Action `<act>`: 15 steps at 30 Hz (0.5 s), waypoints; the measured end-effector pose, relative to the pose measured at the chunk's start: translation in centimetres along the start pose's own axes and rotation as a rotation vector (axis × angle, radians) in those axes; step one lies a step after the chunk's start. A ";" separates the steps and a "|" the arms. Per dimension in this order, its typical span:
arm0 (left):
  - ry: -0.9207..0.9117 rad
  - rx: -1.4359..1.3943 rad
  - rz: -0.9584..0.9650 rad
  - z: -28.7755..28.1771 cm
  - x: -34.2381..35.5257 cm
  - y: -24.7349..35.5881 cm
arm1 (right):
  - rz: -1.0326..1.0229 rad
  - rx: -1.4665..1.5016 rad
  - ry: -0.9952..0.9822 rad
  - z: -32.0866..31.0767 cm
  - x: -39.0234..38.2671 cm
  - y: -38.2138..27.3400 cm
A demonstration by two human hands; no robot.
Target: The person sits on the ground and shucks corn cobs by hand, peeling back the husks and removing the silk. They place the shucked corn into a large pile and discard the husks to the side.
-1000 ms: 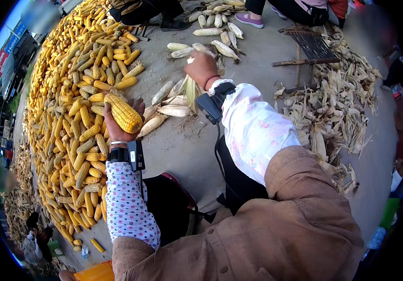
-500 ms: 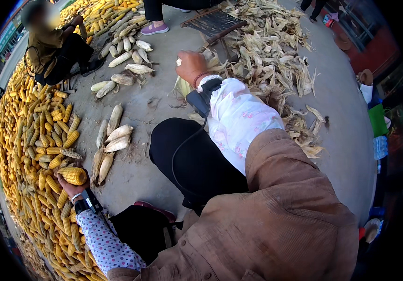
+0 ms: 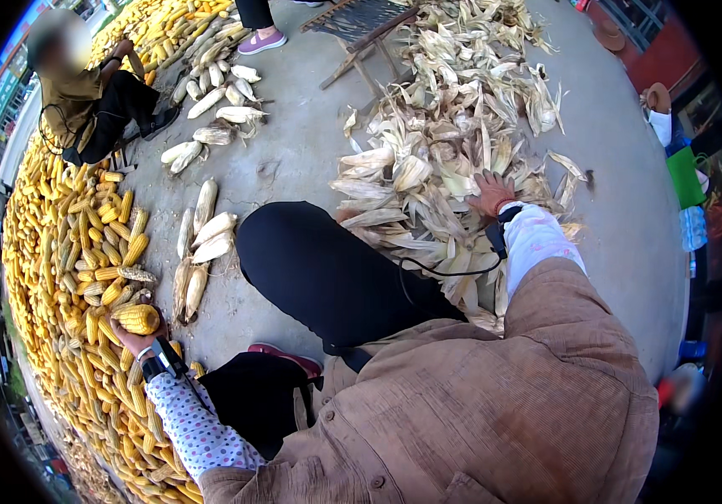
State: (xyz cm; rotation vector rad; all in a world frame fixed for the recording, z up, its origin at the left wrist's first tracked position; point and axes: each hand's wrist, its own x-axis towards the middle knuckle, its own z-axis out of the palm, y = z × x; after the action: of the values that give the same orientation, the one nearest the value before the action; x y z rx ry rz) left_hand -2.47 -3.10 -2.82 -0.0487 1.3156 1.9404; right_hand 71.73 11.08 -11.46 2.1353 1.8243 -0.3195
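Note:
My left hand is closed round a husked yellow ear of corn at the right edge of a large heap of bare corn ears. Over on the right, my right hand has its fingers spread on a pile of dry, pale corn husks and holds nothing that I can see. Between my left hand and my knee lie several ears still in their husks on the concrete.
Another person sits at the heap's far end, beside more husked-over ears. A second person's purple shoe shows at the top. Near it stands a low woven-seat stool. A green bag and bottles lie far right.
My right hand has moved right and nearer, from beside the stool down onto the husks; its closed fingers have opened and a pale husk has been let go. My left hand keeps its ear.

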 end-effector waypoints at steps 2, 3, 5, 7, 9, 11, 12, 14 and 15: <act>0.002 -0.020 0.002 0.0 -0.2 -0.1 | 0.043 0.048 -0.113 2.3 -1.5 0.7; 0.008 -0.020 0.040 0.1 -0.5 -0.1 | 0.062 0.038 -0.144 2.7 -2.3 0.6; 0.018 -0.032 0.119 0.2 -0.9 -0.2 | 0.084 0.059 -0.210 3.2 -2.1 0.9; -0.035 -0.027 0.074 -3.1 2.4 0.8 | 0.065 0.017 -0.271 2.8 -1.1 -0.1; -0.075 -0.096 0.082 -1.4 -1.3 -0.2 | 0.012 -0.055 -0.286 0.6 0.2 -1.6; -0.160 -0.087 -0.026 -1.5 1.1 0.0 | -0.063 -0.159 -0.197 -0.6 2.2 -0.9; -0.047 -0.128 -0.060 1.0 -0.6 -0.7 | -0.031 -0.130 -0.126 -2.3 2.6 -1.1; -0.046 -0.200 -0.053 0.9 -0.7 -0.3 | -0.171 -0.097 0.059 -6.3 2.4 -4.6; -0.036 -0.322 -0.028 2.5 -2.3 -0.4 | -0.163 -0.043 0.113 -9.4 0.4 -7.9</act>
State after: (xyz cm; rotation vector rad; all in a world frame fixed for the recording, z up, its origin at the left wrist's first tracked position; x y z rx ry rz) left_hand 0.26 -2.30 -0.97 -0.1891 0.9630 2.1014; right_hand 63.69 16.12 -3.64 2.0177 2.0544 -0.1982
